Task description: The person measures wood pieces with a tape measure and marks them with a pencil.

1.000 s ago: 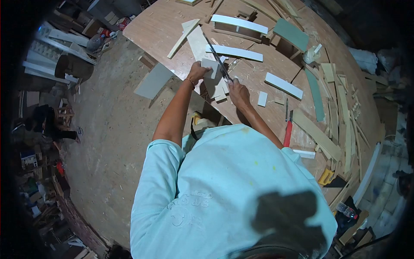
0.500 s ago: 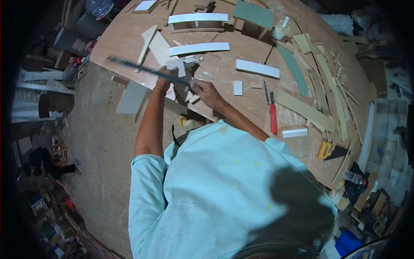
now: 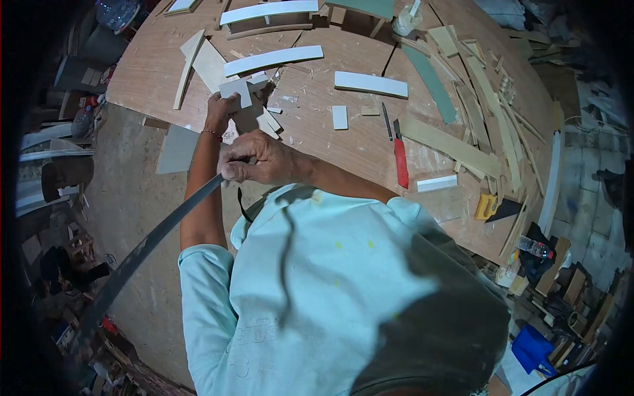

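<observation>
My left hand (image 3: 220, 113) grips a small light grey board (image 3: 236, 93) at the table's edge, its fingers closed on the board's near side. My right hand (image 3: 261, 160) is closed around one end of a long, dark, flat metal blade (image 3: 153, 239). The blade slants down to the lower left across my left forearm, clear of the board; its far end is blurred, and I cannot make out any teeth. Pale scraps (image 3: 259, 119) lie beside and under the board. A white curved strip (image 3: 273, 60) lies just beyond it.
The wooden table (image 3: 310, 142) holds a white strip (image 3: 371, 84), a small white block (image 3: 340, 117), a red utility knife (image 3: 401, 165), a yellow-handled saw (image 3: 487, 206) and a long green piece (image 3: 432, 82). Many wood offcuts (image 3: 485, 99) are piled at the right.
The blade has come off the board and swung down to the lower left, with my right hand drawn back towards my body. My left hand still holds the board; the view has shifted.
</observation>
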Demonstrator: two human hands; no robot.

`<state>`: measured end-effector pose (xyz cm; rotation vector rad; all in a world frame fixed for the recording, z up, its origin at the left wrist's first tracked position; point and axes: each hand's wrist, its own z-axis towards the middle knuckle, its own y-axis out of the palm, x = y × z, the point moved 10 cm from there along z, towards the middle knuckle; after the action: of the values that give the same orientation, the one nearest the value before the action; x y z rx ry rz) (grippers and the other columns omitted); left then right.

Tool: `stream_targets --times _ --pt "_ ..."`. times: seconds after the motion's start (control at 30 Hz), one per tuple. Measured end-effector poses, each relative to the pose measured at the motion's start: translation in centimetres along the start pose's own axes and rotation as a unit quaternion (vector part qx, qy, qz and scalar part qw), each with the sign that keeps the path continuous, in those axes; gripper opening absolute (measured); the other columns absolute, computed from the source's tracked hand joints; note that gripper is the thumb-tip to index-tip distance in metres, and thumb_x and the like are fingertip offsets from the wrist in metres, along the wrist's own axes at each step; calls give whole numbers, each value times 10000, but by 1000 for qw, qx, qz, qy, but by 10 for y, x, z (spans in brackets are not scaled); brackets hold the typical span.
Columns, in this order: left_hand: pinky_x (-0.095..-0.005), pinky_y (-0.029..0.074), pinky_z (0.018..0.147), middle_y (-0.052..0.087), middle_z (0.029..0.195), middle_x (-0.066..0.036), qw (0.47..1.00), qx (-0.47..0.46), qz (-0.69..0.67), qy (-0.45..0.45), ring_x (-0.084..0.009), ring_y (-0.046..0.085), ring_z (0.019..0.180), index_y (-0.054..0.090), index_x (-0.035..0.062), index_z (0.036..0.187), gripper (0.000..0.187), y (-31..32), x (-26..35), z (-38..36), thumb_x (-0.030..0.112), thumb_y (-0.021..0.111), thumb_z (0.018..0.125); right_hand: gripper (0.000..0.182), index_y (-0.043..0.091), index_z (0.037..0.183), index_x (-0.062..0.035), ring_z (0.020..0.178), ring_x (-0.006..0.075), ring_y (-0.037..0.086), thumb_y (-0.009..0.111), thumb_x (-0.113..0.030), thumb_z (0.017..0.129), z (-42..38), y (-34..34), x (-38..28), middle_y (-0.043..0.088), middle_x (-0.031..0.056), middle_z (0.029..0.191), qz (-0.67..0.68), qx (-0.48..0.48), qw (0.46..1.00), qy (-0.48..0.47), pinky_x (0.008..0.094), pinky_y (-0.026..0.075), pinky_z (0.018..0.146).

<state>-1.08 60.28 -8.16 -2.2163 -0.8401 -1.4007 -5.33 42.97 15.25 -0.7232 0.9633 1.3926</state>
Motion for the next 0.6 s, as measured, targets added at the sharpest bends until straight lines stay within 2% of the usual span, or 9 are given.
stream_targets --times 0.03,0.1,0.3,0.5,0.6 --pt "-287 424 531 525 827 -107 1000 -7 -7 5 -186 520 687 446 -34 971 348 1 2 1 122 577 688 253 525 656 -21 537 120 470 508 -245 773 2 0 -1 501 38 570 0 2 1000 0 250 360 502" --pt "-286 425 532 527 822 -105 1000 3 -13 2 -184 521 682 448 -33 967 336 0 2 0 114 574 692 292 562 698 -17 618 105 541 494 -290 777 5 5 -3 577 42 643 -10 -16 1000 -2 251 427 597" --pt "-287 419 516 533 799 -96 1000 4 -8 -2 -182 522 669 458 -28 953 314 -1 3 -1 108 572 695 287 563 707 -9 629 99 533 490 -276 783 8 11 -6 577 45 649 5 -28 999 19 244 417 609" --pt "-274 398 487 533 794 -91 1000 21 -7 -6 -165 513 650 462 -19 951 309 -5 0 2 110 574 693 299 547 675 0 623 96 521 493 -274 783 9 11 -17 562 50 631 11 -24 999 -30 241 412 607" --pt "-272 398 486 533 792 -89 1000 19 -10 -7 -165 512 648 463 -14 951 311 -6 0 3 112 577 691 285 538 673 -21 621 143 500 490 -283 774 9 10 -16 538 38 627 59 -20 998 -11 284 368 627"
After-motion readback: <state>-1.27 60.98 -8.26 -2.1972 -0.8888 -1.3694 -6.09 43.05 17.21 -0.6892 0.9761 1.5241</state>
